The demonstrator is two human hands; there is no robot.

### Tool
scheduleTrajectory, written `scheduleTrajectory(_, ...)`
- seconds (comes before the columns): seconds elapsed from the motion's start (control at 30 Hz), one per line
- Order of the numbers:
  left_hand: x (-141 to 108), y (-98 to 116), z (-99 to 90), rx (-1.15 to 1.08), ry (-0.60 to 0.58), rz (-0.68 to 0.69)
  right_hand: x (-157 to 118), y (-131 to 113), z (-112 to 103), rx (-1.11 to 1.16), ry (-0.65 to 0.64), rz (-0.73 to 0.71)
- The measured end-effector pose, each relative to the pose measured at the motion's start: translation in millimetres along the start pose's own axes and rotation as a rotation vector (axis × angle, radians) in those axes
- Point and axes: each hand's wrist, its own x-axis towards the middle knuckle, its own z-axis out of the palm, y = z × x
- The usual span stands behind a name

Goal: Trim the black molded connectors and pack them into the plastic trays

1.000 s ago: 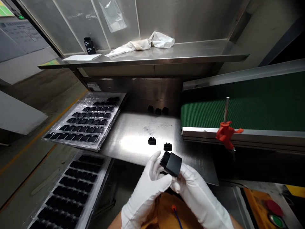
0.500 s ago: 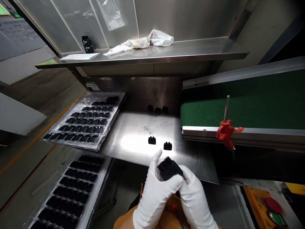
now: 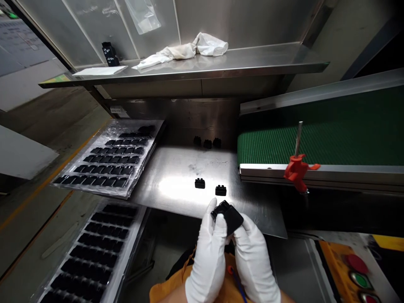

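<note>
White-gloved left hand (image 3: 208,261) and white-gloved right hand (image 3: 254,265) stand upright and close together, pressing in from either side to pinch a matte black boxy plastic part (image 3: 229,216) at fingertip height. The part sits tilted between them, just above the near edge of a brushed stainless steel plate (image 3: 176,190). Below the hands are an orange garment (image 3: 172,289) and a thin blue cord (image 3: 239,286).

To the left of the hands lies a clear plastic tray (image 3: 126,219) holding rows of black moulded parts, and beyond it, further left, a second clear tray (image 3: 148,139) with similar rows rests against the steel plate. To the right, an orange control panel (image 3: 334,269) carries a red push button (image 3: 356,263) and a green push button (image 3: 360,280).

Ahead of the hands, two small black studded blocks (image 3: 200,183) stand apart on the plate, and three more black blocks (image 3: 207,144) sit at its far edge. Further right runs a green conveyor belt (image 3: 315,134) with a red clamp (image 3: 296,171) on its metal rail. Farthest off, a steel shelf (image 3: 240,63) bears a crumpled white cloth (image 3: 186,50), a white paper sheet (image 3: 100,70) and a small black upright object (image 3: 110,54).
</note>
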Motion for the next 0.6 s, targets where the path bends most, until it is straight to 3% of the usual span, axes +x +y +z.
scheduleTrajectory(0.13,7.8,-2.6,6.2,0.011,0.029,0.064,0.6,7.4,1.8,0.103,-0.052,0.069)
scheduleTrajectory(0.27,12.3,-2.9,9.8,0.006,0.055,0.035,-0.6,15.0,2.9,0.105,-0.023,0.1)
scheduleTrajectory(0.43,11.4,-6.3,0.3,0.028,-0.005,0.023,1.2,12.6,0.7,0.12,-0.037,0.156)
scheduleTrajectory(0.53,14.2,-7.0,-1.5,-0.004,-0.094,0.043,2.3,13.4,-0.7,0.137,-0.032,0.138)
scheduleTrajectory(0.6,16.6,-6.5,1.2,-0.017,-0.092,0.047,2.1,18.8,-2.0,0.133,-0.044,0.107)
